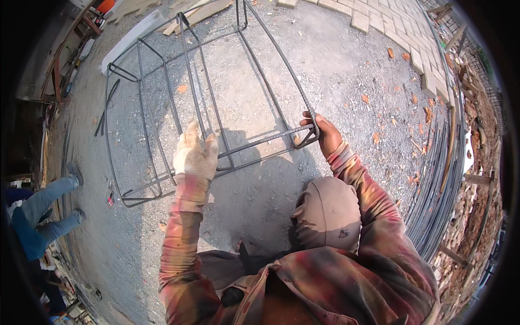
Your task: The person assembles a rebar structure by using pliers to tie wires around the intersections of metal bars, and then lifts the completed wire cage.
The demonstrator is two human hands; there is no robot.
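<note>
A long rebar cage (261, 142) of dark ribbed bars and bent rectangular stirrups lies slanted in front of me, above the grey gravel ground. My left hand (195, 154), in a whitish work glove, closes on the near long bar around the middle of the cage; its palm hides part of the bar. At the right-hand end, my bare right hand (326, 135) wraps its fingers and thumb round the corner of the end stirrup. Several stirrups (250, 50) stand along the cage toward the far side.
Loose rebar (433, 189) lies bundled along the right. Paving blocks (390, 24) border the far right. A pale slab (134, 40) sits beyond the cage. On the left stands another person in jeans (59, 225). Dry leaves (376, 138) dot the gravel.
</note>
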